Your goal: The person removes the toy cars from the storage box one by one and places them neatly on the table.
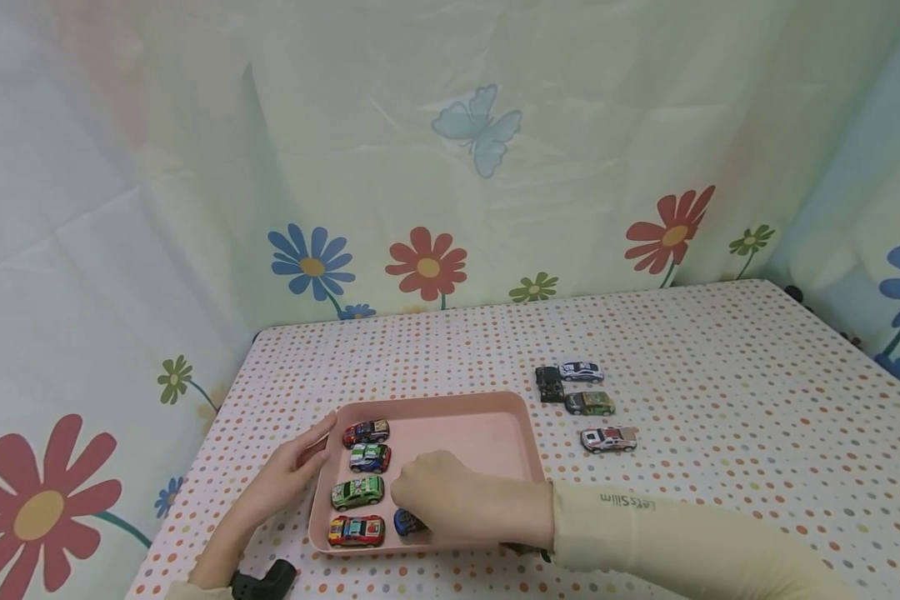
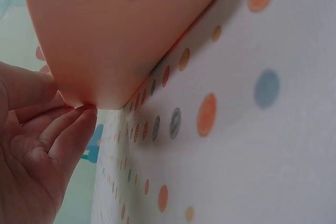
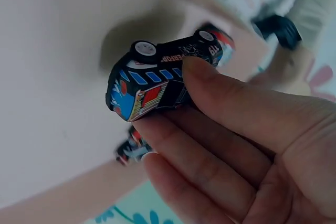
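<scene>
My right hand [image 1: 438, 496] pinches a blue and black toy car [image 3: 152, 80] between thumb and fingers, low over the front part of a pink tray [image 1: 487, 400]. In the head view, the hand covers most of this car. At the tray's far left corner, my left hand [image 1: 288, 475] touches the outside of the rim with extended fingers [image 2: 79, 124]. Down the tray's left side stand a red and dark car [image 1: 366, 432], a white, green and blue car [image 1: 370, 457], a green car [image 1: 357, 492] and a red and yellow car [image 1: 356, 531].
Right of the tray, a black toy car [image 1: 550, 384], a white car [image 1: 581, 372], a dark green car [image 1: 589, 403] and a white and red car [image 1: 608, 439] stand on the dotted tablecloth [image 1: 705, 400]. A flowered curtain [image 1: 570, 183] hangs behind the table.
</scene>
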A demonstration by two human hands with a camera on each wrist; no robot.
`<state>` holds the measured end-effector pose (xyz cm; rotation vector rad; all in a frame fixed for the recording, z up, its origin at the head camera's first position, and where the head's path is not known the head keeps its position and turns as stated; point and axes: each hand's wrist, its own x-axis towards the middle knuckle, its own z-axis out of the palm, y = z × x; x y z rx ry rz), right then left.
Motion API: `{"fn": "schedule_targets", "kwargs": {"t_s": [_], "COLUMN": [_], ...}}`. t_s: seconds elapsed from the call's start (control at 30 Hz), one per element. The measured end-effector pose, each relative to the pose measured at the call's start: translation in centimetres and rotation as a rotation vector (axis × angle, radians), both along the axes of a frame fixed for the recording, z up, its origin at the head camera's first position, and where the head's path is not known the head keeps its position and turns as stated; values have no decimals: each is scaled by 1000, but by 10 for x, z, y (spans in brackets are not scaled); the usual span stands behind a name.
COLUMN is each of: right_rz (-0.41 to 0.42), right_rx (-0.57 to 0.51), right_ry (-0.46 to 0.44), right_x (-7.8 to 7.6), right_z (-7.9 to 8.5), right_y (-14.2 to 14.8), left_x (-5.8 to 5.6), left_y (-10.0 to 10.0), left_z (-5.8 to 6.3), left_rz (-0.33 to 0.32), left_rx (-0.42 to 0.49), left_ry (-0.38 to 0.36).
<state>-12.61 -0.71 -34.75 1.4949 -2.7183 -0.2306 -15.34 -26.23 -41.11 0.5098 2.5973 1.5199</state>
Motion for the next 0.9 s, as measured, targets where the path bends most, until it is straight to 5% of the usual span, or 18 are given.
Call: {"fn": "schedule_targets", "kwargs": {"t_s": [0.13, 0.37, 0.57, 0.9], "right_rz": [0, -59, -138, -280], "right_rx": [-68, -239, -298, -319], "right_ry": [-13, -235, -304, -231], "right_x": [-8, -31, -50, -83], "right_z": [13, 33, 37, 39], "right_y": [3, 19, 45, 111], "left_x": [0, 0, 0, 0], "left_y": [0, -1, 1, 0], "left_z": [0, -2, -2, -1], "left_rz": [-8, -6, 14, 13], "left_rx": [1, 3, -15, -11], "left_ry": [12, 4, -1, 0]}}
